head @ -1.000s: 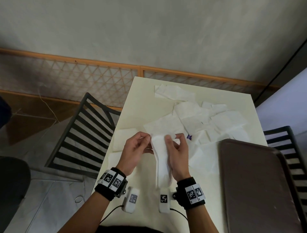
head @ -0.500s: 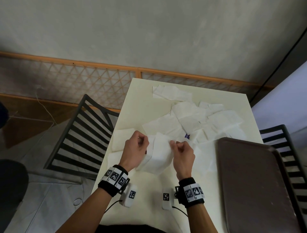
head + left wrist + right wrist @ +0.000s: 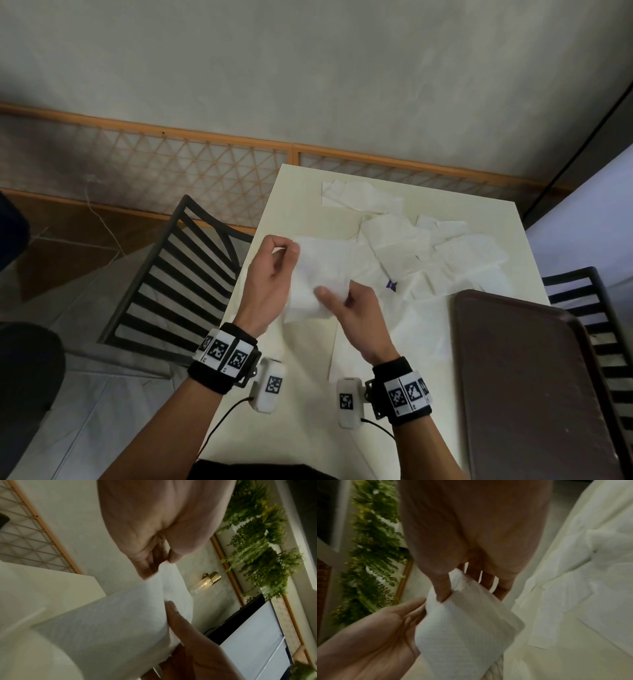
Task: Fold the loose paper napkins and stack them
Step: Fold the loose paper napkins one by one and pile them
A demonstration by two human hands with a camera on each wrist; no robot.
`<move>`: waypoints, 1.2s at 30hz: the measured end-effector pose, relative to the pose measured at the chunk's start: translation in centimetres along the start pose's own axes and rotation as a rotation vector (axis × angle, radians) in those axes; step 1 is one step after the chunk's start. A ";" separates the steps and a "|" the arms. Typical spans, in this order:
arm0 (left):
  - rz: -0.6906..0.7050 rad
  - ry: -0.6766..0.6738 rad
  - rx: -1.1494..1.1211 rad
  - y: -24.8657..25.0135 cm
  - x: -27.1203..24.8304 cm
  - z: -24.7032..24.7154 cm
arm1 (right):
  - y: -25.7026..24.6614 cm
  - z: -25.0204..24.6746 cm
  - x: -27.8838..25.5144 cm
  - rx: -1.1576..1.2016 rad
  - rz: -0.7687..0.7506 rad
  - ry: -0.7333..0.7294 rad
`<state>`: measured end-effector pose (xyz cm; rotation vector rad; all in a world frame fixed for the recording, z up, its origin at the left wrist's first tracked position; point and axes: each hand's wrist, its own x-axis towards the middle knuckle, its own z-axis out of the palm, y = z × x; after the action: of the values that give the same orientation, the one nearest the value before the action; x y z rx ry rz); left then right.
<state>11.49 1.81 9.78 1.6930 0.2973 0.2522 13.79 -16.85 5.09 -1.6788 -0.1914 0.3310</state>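
Note:
A white paper napkin (image 3: pixel 320 274) is held up above the cream table (image 3: pixel 284 195), between both hands. My left hand (image 3: pixel 277 257) pinches its upper left corner between thumb and fingertips; the left wrist view shows that pinch on the napkin (image 3: pixel 120 622). My right hand (image 3: pixel 346 301) grips the lower right edge, with the thumb (image 3: pixel 441 588) pressed on the napkin (image 3: pixel 467 628). Several loose white napkins (image 3: pixel 428 253) lie spread over the far and right part of the table.
A dark brown tray (image 3: pixel 534 387) lies at the table's right front. Black slatted chairs stand at the left (image 3: pixel 178 270) and at the right (image 3: pixel 599 315). A flat napkin (image 3: pixel 376 342) lies under the hands. A small purple scrap (image 3: pixel 390 284) sits among the napkins.
The napkin hung as a narrow strip, then was spread wider. Now my left hand has risen toward the far left, and the right hand holds the lower edge.

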 end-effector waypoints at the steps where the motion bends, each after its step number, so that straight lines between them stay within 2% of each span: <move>1: -0.027 -0.009 -0.012 0.6 -0.2 -0.2 | -0.4 0.3 0.1 0.014 -0.013 0.044; 4: -0.073 -0.153 0.017 1.2 -0.7 -1.3 | -1.5 0.0 0.3 0.088 -0.043 0.137; 6: -0.011 -0.218 0.063 0.8 -0.9 -1.7 | -1.9 -0.2 0.4 0.094 -0.072 0.139; 12: 0.153 -0.143 0.017 0.5 -0.9 -2.4 | -2.4 -1.1 0.4 0.208 -0.208 0.094; 20: 0.062 -0.184 -0.149 1.0 -1.0 -2.7 | -1.9 -1.4 0.9 0.314 -0.197 0.095; 32: 0.183 -0.183 0.133 0.2 -1.2 -3.8 | -1.2 -1.6 1.2 0.446 -0.133 -0.050; 34: 0.235 -0.181 0.186 0.0 -1.5 -4.0 | -1.8 -1.5 1.2 0.379 -0.140 -0.037; 36: 0.314 -0.220 0.242 -0.3 -1.9 -3.9 | -2.5 -0.6 1.4 0.033 -0.210 0.012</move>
<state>8.39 4.89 10.08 1.9865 -0.1089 0.2659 15.45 -16.66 7.48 -1.6118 -0.3487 0.1660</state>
